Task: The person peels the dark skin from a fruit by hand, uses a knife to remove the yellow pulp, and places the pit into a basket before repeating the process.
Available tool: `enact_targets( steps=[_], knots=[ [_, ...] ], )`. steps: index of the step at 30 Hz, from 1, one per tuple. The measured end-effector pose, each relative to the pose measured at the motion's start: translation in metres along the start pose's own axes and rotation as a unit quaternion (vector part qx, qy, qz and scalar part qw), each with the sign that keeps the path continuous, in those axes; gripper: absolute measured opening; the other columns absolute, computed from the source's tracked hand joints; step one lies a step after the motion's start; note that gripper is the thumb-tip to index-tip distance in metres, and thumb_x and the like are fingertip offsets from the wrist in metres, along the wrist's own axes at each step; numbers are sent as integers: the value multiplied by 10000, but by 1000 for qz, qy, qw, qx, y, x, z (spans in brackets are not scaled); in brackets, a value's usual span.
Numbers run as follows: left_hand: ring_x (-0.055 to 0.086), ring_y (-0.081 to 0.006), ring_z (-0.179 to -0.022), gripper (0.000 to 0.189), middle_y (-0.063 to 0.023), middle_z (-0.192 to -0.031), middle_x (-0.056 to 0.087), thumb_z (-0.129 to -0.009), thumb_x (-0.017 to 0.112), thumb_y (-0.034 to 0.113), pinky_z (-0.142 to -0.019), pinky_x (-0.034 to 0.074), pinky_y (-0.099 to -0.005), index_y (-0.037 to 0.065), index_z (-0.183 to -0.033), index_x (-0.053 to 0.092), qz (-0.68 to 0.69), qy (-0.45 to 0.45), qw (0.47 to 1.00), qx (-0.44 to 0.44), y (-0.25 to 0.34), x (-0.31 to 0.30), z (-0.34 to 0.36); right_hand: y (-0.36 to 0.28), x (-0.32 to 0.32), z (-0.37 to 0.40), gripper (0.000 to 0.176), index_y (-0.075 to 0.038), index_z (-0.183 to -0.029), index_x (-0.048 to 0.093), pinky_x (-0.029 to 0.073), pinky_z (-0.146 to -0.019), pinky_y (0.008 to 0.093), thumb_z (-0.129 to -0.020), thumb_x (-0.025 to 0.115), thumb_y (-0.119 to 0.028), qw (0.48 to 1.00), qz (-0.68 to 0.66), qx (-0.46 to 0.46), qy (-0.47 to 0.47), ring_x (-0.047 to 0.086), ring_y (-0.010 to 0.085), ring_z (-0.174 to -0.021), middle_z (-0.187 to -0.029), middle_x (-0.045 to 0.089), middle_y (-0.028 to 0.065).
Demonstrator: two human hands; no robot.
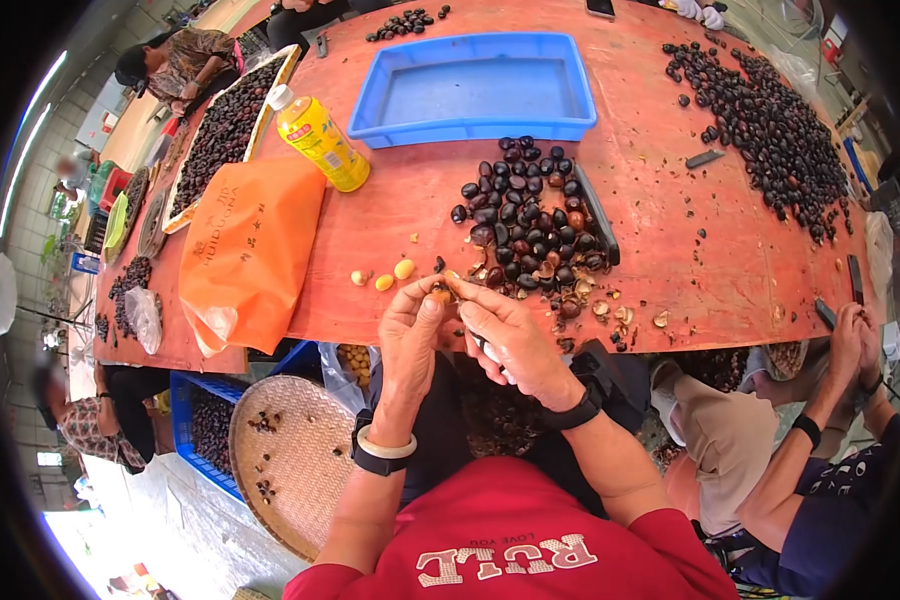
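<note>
My left hand (408, 325) pinches a partly opened brown nut (442, 292) between thumb and fingertips, just above the table's near edge. My right hand (515, 340) meets it there, fingertips at the shell. Its curled fingers also hold a slim tool with a whitish handle (498, 362); the tool's working end is hidden. Several peeled yellow kernels (384, 283) lie beyond my left hand. Past my right hand is a pile of glossy dark nuts (530, 225), with broken shells (620, 315) scattered beside it and a dark bar (596, 215) along its right side.
A blue tray (470, 130), a yellow drink bottle (325, 140) and an orange bag (255, 250) sit on the red table (410, 200). More dark nuts (760, 130) spread at right. A round woven tray (300, 450) is low at left. Another person's hands (850, 345) are at right.
</note>
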State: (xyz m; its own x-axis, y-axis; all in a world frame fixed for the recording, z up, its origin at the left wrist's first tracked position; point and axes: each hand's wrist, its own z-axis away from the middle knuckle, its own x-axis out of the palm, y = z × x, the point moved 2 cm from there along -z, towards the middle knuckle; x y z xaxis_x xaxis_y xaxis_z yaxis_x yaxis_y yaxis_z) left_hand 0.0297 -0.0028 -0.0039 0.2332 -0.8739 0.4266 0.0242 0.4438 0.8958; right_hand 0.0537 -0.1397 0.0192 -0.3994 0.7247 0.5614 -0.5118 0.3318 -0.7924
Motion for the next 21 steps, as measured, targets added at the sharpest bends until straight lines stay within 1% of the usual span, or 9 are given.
enact_targets(
  steps=[1, 2, 4, 6, 8, 13, 21],
  knots=[
    [637, -129, -764, 308, -79, -965, 629, -900, 583, 207, -536, 522, -226, 11, -1129, 522, -10, -4, 1000, -6, 1, 0, 1, -1, -2, 0, 413, -69, -1342, 414, 285, -301, 159, -962, 426, -228, 1000, -2, 11, -1, 362, 21, -358, -618, 474, -5],
    [637, -129, -764, 308, -79, -965, 629, -900, 583, 207, -536, 522, -226, 11, -1129, 522, -10, -4, 1000, -7, 1, 1, 2, -1, -2, 0, 404, -70, -1334, 428, 285, -303, 158, -962, 423, -227, 1000, -4, 22, -2, 364, 20, -358, -616, 477, -7],
    [632, -120, -777, 294, -85, -987, 627, -897, 586, 188, -543, 526, -223, 4, -1120, 535, -57, 1, 998, 10, 2, 1, 2, -2, -2, 1, 408, -71, -1339, 421, 287, -306, 157, -962, 421, -226, 1000, -4, 24, -1, 367, 20, -360, -613, 475, -9],
    [629, -115, -763, 293, -85, -977, 628, -893, 593, 182, -542, 526, -220, -2, -1115, 538, -56, 17, 998, 15, 0, 1, 1, -4, 0, 2, 412, -72, -1345, 413, 290, -309, 157, -962, 420, -225, 1000, -3, 25, -1, 369, 19, -362, -610, 472, -11],
    [626, -110, -750, 293, -85, -967, 628, -888, 599, 175, -541, 526, -216, -8, -1110, 541, -55, 36, 998, 19, 0, -1, -1, -7, 3, 4, 424, -74, -1355, 399, 296, -315, 157, -961, 418, -227, 998, 58, 2, -2, 370, 17, -366, -604, 467, -12],
    [620, -114, -715, 307, -93, -935, 623, -876, 613, 160, -541, 536, -225, -27, -1108, 536, -38, 8, 999, -1, 0, -1, -1, -5, 0, 2, 436, -75, -1364, 386, 299, -320, 158, -961, 421, -236, 998, 70, 5, -1, 370, 17, -370, -603, 464, -12],
    [626, -131, -741, 302, -105, -952, 618, -874, 613, 146, -558, 555, -251, -30, -1107, 535, -45, 12, 999, 10, 3, 2, 0, -2, -4, 1, 422, -78, -1352, 407, 293, -316, 161, -960, 429, -234, 998, 64, 11, 4, 366, 19, -368, -603, 471, -11]
  ],
)
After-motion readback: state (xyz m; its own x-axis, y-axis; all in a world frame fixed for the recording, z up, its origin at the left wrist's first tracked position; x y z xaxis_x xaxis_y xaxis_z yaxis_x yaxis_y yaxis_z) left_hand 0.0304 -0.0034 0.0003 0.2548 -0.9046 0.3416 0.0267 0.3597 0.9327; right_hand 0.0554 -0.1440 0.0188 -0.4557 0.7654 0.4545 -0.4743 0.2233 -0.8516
